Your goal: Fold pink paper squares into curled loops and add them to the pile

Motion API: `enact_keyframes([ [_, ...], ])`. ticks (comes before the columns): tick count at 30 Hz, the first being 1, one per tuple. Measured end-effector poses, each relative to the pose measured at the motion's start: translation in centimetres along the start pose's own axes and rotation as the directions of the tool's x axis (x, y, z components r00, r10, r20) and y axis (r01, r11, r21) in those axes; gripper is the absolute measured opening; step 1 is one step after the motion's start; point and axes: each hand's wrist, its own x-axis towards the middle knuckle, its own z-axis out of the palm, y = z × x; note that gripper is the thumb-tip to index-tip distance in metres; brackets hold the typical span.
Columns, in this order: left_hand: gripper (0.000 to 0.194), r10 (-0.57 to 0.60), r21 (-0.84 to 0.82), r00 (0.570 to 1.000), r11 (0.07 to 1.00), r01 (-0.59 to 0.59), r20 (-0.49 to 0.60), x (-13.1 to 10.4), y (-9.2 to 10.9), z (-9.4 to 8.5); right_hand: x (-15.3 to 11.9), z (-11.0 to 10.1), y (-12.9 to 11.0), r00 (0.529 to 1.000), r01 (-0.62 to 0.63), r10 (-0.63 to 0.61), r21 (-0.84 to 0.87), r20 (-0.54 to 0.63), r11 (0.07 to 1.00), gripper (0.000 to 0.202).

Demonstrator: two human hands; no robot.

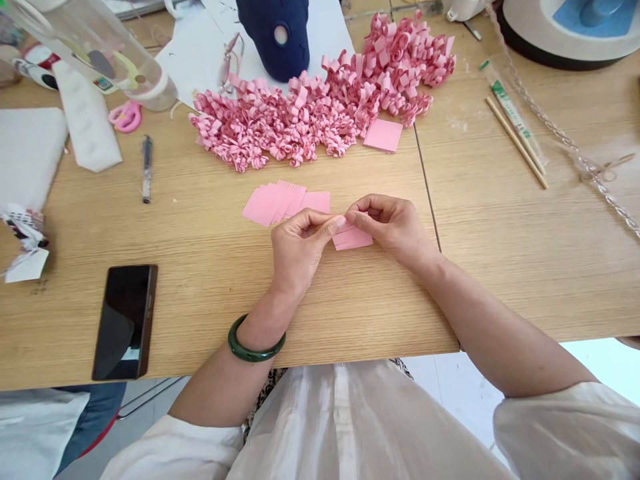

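Between my two hands is a small pink paper (pixel 353 238) with slits cut across it. My left hand (pixel 304 250), above a dark green bangle, pinches its upper left edge between thumb and finger. The upper edge is also pinched by my right hand (pixel 391 227), the fingertips nearly touching those of the left. Just beyond lie fanned pink paper pieces (pixel 274 203) on the wooden table (pixel 225 267). Farther off, a long heap of curled pink paper strips (pixel 300 117) stretches across, with a stack of square pink papers (pixel 383 135) at its near right edge.
A phone (pixel 125 322) lies at the near left. Beyond it are a pen (pixel 147 169), pink scissors (pixel 125 117) and a clear bottle (pixel 125 53). A dark blue cup (pixel 275 33) stands behind the heap. At right are wooden sticks (pixel 517 142) and a braided cord (pixel 565 137).
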Motion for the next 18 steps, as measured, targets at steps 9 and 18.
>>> enact_keyframes([
  [9, 0.023, -0.017, -0.005, 0.999, 1.000, 0.017, -0.032, 0.03, 0.29, -0.05, -0.08, 0.04, -0.24, 0.999, -0.010, 0.009, 0.015, 0.045, 1.000, 0.022],
  [18, 0.031, -0.100, -0.064, 0.990, 0.992, 0.107, 0.098, 0.39, 0.10, -0.30, -0.06, -0.03, 0.04, 1.000, 0.009, -0.010, 0.057, 0.027, 0.998, 0.024],
])
